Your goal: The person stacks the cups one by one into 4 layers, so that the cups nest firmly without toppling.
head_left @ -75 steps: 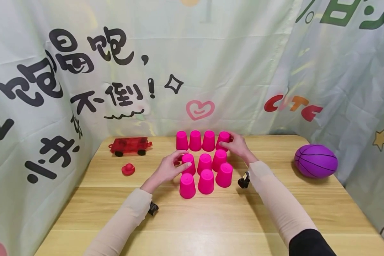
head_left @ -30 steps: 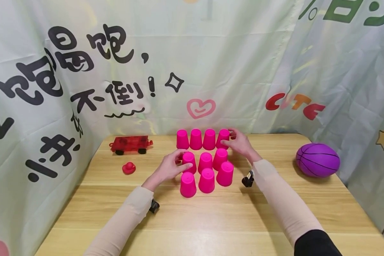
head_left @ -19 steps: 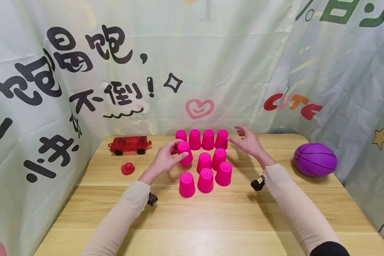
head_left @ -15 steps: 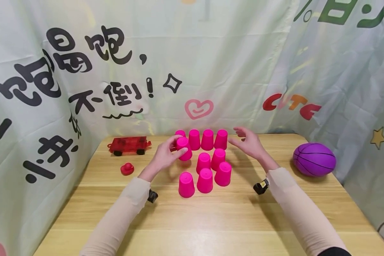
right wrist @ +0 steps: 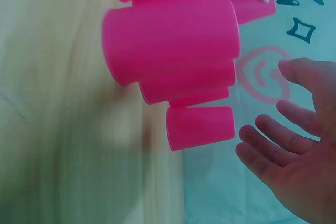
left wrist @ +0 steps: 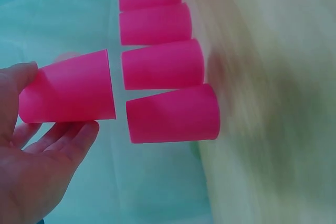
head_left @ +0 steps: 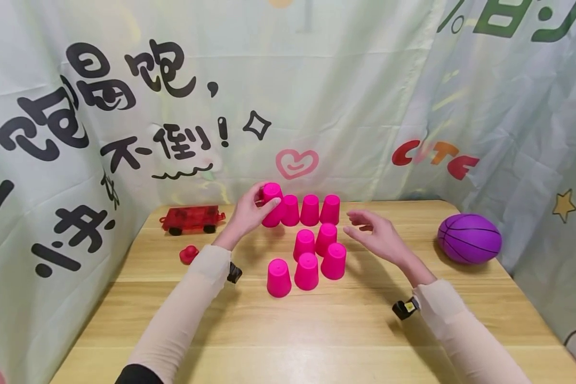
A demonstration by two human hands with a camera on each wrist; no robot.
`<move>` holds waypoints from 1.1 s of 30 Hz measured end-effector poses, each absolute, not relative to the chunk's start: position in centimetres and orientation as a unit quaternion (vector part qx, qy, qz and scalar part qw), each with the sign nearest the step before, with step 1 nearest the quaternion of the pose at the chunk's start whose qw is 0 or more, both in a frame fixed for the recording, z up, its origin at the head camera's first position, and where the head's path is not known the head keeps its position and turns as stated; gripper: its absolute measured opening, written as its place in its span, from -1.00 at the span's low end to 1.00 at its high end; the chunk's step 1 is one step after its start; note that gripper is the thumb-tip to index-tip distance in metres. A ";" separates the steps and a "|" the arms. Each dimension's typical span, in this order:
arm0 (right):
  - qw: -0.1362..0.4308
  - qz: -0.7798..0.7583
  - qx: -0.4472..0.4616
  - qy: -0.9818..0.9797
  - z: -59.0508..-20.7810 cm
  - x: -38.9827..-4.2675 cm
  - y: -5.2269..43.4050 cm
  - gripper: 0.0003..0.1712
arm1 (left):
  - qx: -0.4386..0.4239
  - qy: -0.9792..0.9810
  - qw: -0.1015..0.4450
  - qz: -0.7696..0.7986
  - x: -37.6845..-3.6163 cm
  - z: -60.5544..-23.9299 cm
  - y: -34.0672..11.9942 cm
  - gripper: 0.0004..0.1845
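Note:
Several pink plastic cups stand upside down on the wooden table (head_left: 317,330). My left hand (head_left: 264,200) grips one pink cup (head_left: 271,193) lifted over the left end of the back row (head_left: 310,209). In the left wrist view this held cup (left wrist: 68,93) hangs just above the tops of the two end cups (left wrist: 173,114), with a small gap. My right hand (head_left: 365,226) hovers open to the right of the cluster and holds nothing. Its spread fingers (right wrist: 273,135) are beside a cup (right wrist: 199,127). Two cups (head_left: 304,244) stand mid-cluster and three (head_left: 306,271) in front.
A red toy wagon (head_left: 192,218) and a small red duck (head_left: 189,254) lie at the table's left. A purple ball (head_left: 469,239) rests at the right edge. Printed fabric (head_left: 317,106) hangs close behind and along both sides of the table.
My left hand has lifted the middle row's left cup and carried it back and up over the back row. My right hand let go of the back-right cup and drew back, open.

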State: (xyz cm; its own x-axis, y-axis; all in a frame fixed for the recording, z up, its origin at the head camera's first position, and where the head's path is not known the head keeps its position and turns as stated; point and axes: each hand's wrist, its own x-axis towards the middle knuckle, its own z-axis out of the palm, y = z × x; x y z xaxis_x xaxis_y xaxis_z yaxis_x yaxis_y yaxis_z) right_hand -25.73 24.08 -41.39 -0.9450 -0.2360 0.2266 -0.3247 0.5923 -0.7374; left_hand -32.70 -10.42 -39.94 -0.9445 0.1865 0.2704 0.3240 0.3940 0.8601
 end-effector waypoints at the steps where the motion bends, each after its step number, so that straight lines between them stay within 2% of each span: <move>1: 0.051 0.424 0.160 -0.890 -41.5 -25.4 24.1 -0.40 | -0.151 -0.832 0.066 -0.530 -32.9 -39.8 -10.3 -0.38; 10: 0.043 0.424 0.181 -0.887 -42.6 -22.9 24.1 -0.48 | -0.142 -0.837 0.080 -0.522 -34.4 -39.3 -9.7 -0.37; 15: 0.023 0.427 0.193 -0.883 -43.3 -22.0 23.9 -0.46 | -0.137 -0.842 0.087 -0.515 -35.0 -39.3 -9.5 -0.38; 27: -0.005 0.421 0.205 -0.884 -44.5 -21.6 23.5 -0.26 | -0.112 -0.851 0.082 -0.507 -36.3 -39.3 -9.1 -0.35; 33: -0.013 0.425 0.195 -0.884 -45.0 -21.6 23.6 -0.24 | -0.109 -0.853 0.078 -0.504 -36.8 -39.6 -8.6 -0.35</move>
State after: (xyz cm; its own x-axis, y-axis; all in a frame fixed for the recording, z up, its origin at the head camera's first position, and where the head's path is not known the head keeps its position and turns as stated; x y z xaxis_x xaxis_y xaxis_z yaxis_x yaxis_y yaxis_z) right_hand -21.57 23.63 -44.97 -0.9236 -0.3559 0.1426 -0.3335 0.5624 -0.7566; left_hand -36.84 -8.59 -39.57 -0.9638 0.1079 0.2438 0.2656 0.4670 0.8434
